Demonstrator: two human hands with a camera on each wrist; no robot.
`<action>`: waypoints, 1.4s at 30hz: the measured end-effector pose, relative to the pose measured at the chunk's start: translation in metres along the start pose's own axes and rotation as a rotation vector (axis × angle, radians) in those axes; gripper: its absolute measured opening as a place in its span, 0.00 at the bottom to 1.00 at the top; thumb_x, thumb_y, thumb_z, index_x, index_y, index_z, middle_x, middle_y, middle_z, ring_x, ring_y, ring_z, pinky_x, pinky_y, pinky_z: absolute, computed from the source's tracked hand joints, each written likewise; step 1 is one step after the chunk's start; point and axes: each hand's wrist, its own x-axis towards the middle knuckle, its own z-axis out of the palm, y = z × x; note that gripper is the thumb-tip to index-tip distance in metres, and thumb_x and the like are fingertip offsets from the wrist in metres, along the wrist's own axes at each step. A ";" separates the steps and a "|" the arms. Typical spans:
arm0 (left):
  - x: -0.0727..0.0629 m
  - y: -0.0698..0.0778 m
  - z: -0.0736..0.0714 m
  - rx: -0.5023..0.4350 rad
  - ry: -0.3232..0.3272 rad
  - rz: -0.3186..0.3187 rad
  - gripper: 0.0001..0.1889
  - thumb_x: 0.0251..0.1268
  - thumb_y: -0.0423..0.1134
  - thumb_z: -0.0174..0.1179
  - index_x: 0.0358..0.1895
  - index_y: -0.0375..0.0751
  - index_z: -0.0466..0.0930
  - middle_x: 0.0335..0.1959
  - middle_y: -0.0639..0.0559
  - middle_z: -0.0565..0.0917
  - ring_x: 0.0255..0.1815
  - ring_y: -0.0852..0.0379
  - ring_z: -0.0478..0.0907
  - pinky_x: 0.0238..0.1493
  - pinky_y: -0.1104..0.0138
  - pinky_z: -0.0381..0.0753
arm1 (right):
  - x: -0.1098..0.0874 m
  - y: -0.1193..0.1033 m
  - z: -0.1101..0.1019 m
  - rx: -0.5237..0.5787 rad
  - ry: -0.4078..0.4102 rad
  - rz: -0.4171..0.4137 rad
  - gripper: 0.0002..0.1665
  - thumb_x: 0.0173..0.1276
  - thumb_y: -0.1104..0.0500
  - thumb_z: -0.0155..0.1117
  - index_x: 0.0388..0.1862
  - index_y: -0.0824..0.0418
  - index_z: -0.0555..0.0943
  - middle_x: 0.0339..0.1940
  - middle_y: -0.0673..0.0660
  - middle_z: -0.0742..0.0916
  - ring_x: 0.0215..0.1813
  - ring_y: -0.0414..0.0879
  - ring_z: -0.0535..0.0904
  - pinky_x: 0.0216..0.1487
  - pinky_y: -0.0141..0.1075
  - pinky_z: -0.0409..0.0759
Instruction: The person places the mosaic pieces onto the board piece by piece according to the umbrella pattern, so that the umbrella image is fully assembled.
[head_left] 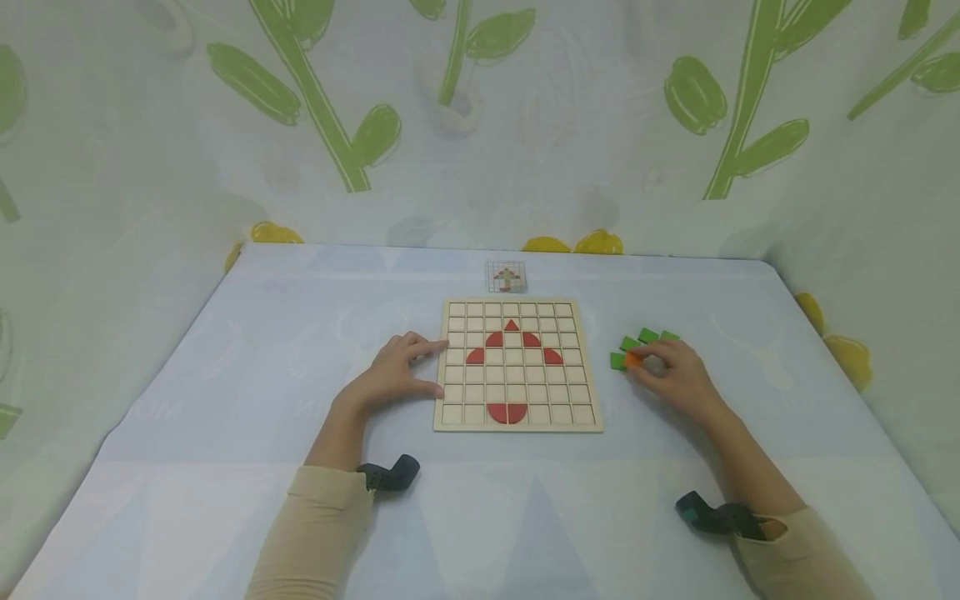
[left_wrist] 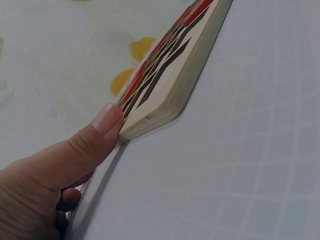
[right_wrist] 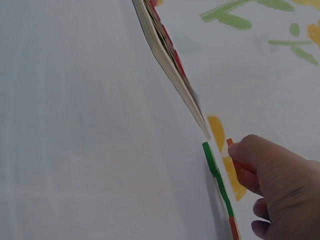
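Observation:
A wooden grid board [head_left: 442, 423] lies flat, with several red pieces set in its squares, among them a triangle [head_left: 512, 326] near the top. My left hand [head_left: 390, 375] touches the board's left edge, thumb and forefinger spread apart along it. The left wrist view has the thumb [left_wrist: 100, 132] right at the board's rim near a corner. Right of the board, my right hand [head_left: 678, 379] pinches a small orange tile [head_left: 633, 359] between thumb and fingers. This orange tile [right_wrist: 234, 156] is raised above several green tiles [head_left: 648, 335], partly hidden by the hand.
A small pattern card [head_left: 506, 277] lies just behind the board, showing a similar figure on a grid. In the right wrist view, another orange-red piece [right_wrist: 234, 228] lies beyond the green row. Patterned white cloth [head_left: 525, 150] rises behind the table.

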 end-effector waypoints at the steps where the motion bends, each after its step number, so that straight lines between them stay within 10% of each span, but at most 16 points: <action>1: 0.000 0.000 0.000 0.003 0.000 0.003 0.43 0.40 0.54 0.74 0.67 0.52 0.70 0.52 0.50 0.72 0.51 0.52 0.63 0.50 0.59 0.65 | 0.001 -0.001 0.001 0.002 0.007 -0.014 0.13 0.54 0.67 0.69 0.40 0.67 0.83 0.37 0.61 0.84 0.42 0.53 0.74 0.40 0.44 0.69; 42: 0.000 0.002 -0.001 -0.003 0.004 0.002 0.43 0.41 0.53 0.74 0.66 0.52 0.70 0.50 0.51 0.72 0.49 0.53 0.63 0.48 0.60 0.64 | 0.026 -0.034 0.030 0.130 0.009 -0.191 0.14 0.52 0.66 0.71 0.41 0.63 0.85 0.36 0.55 0.84 0.42 0.50 0.75 0.41 0.37 0.67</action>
